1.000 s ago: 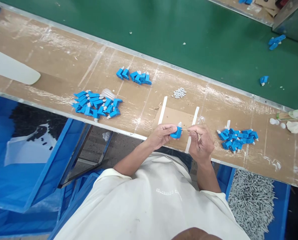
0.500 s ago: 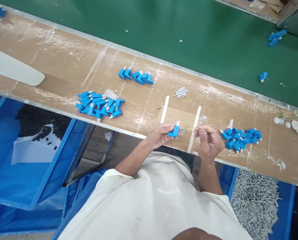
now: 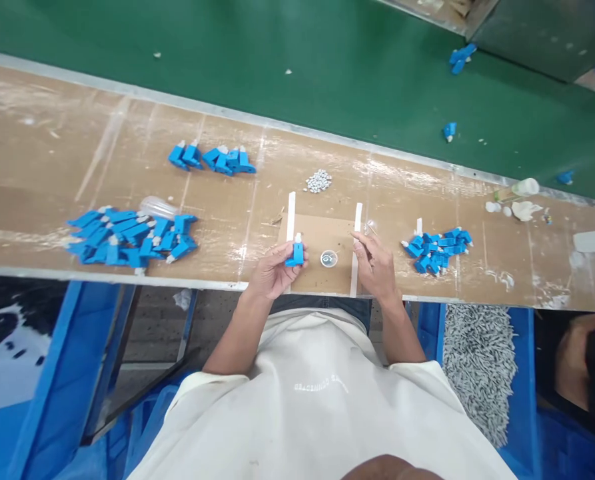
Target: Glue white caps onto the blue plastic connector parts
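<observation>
My left hand (image 3: 273,272) pinches a small blue plastic part (image 3: 295,253) with a white tip pointing up, over a cardboard sheet (image 3: 322,227). On the sheet, just right of that part, sits a small round clear dish (image 3: 329,259) with a little something in it. My right hand (image 3: 376,268) is at the sheet's right edge, beside a white strip (image 3: 357,250). Its thumb and forefinger are closed together; whatever is between them is too small to make out. Behind the fingers, a thin stick (image 3: 373,229) lies on the table.
Heaps of blue parts lie left (image 3: 127,237) and right (image 3: 437,250), with a short row (image 3: 212,159) behind. A small grey-white pellet pile (image 3: 318,181) is beyond the sheet. A clear bottle (image 3: 517,190) stands far right. A bin of grey pieces (image 3: 480,367) is below; another person's arm (image 3: 577,360) shows.
The view has swung to the right. The blue part in my left hand stands straighter and apart from the clear dish. The thin stick seen in my right hand earlier no longer shows clearly.
</observation>
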A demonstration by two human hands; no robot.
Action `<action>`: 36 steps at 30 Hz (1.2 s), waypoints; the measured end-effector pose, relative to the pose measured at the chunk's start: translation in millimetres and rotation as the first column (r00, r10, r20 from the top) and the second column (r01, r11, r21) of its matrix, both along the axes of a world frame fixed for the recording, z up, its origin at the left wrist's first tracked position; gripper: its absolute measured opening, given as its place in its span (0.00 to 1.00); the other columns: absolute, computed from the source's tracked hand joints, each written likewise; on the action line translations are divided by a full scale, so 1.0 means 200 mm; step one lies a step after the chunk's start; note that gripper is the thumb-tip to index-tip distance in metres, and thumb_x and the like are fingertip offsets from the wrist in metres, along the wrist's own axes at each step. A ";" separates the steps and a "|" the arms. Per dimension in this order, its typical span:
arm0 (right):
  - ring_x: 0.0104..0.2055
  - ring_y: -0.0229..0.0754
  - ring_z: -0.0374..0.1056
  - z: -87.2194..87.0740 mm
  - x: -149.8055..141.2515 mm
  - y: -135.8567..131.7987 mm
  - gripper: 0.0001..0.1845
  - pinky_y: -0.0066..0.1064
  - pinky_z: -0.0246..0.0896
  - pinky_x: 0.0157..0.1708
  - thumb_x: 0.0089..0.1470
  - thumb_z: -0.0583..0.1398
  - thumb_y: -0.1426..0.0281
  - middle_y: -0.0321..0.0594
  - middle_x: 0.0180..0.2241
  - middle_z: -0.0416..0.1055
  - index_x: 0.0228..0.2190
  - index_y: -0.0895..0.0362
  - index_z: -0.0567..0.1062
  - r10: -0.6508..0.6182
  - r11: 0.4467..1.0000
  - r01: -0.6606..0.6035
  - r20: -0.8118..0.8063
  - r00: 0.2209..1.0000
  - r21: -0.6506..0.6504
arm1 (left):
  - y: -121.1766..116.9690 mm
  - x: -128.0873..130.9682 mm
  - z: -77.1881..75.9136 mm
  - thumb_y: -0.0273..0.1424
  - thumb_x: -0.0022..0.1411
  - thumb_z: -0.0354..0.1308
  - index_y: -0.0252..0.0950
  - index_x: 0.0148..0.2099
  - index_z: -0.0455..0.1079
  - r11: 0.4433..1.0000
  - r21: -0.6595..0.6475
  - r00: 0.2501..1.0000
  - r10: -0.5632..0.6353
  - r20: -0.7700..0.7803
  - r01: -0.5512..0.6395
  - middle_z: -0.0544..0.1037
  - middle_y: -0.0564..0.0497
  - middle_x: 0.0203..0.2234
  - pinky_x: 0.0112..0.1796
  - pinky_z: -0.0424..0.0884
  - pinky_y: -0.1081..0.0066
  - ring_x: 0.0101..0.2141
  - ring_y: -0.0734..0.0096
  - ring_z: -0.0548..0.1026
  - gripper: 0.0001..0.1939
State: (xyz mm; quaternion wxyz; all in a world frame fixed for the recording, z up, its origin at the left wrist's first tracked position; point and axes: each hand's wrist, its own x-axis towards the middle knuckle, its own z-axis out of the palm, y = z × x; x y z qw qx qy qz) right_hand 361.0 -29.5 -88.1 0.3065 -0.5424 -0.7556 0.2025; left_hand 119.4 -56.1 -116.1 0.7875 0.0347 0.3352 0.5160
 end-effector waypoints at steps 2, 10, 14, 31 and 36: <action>0.34 0.44 0.73 0.04 0.07 0.04 0.17 0.37 0.70 0.37 0.69 0.55 0.61 0.44 0.37 0.80 0.45 0.54 0.82 -0.067 0.998 0.067 0.008 0.998 -0.017 | 0.01 0.01 0.00 0.22 0.58 0.66 0.29 0.37 0.78 1.000 0.009 1.000 0.025 0.003 -0.025 0.82 0.44 0.31 0.30 0.79 0.76 0.29 0.71 0.80 0.03; 0.31 0.43 0.73 0.12 0.19 0.35 0.14 0.35 0.68 0.36 0.63 0.60 0.63 0.42 0.34 0.82 0.37 0.55 0.84 -0.088 0.996 0.088 0.105 0.991 0.009 | 0.03 0.02 -0.01 0.23 0.55 0.70 0.27 0.38 0.77 1.000 0.022 0.999 0.014 0.036 -0.015 0.82 0.44 0.29 0.28 0.78 0.79 0.28 0.72 0.80 0.08; 0.36 0.45 0.75 0.06 0.04 0.56 0.11 0.36 0.68 0.41 0.62 0.60 0.69 0.43 0.37 0.82 0.38 0.55 0.83 0.048 0.998 -0.040 0.164 0.985 -0.054 | 0.03 0.02 0.00 0.23 0.55 0.71 0.26 0.39 0.78 1.000 0.023 0.998 0.002 0.066 -0.004 0.81 0.45 0.28 0.26 0.76 0.80 0.27 0.72 0.80 0.09; 0.47 0.52 0.73 0.12 -0.50 0.80 0.18 0.38 0.61 0.44 0.70 0.54 0.69 0.54 0.47 0.77 0.44 0.61 0.83 0.439 0.896 -0.365 0.613 0.657 -0.251 | 0.02 0.04 -0.03 0.28 0.54 0.75 0.27 0.38 0.79 0.997 0.072 0.997 0.028 0.073 -0.033 0.82 0.44 0.28 0.27 0.75 0.79 0.29 0.71 0.80 0.12; 0.47 0.54 0.74 0.15 -0.54 0.79 0.16 0.39 0.63 0.42 0.68 0.55 0.71 0.57 0.49 0.78 0.42 0.62 0.82 0.448 0.893 -0.346 0.646 0.618 -0.287 | 0.02 0.05 -0.02 0.27 0.52 0.75 0.27 0.38 0.79 0.997 0.067 0.995 0.036 0.092 -0.042 0.81 0.45 0.27 0.27 0.75 0.79 0.28 0.71 0.80 0.12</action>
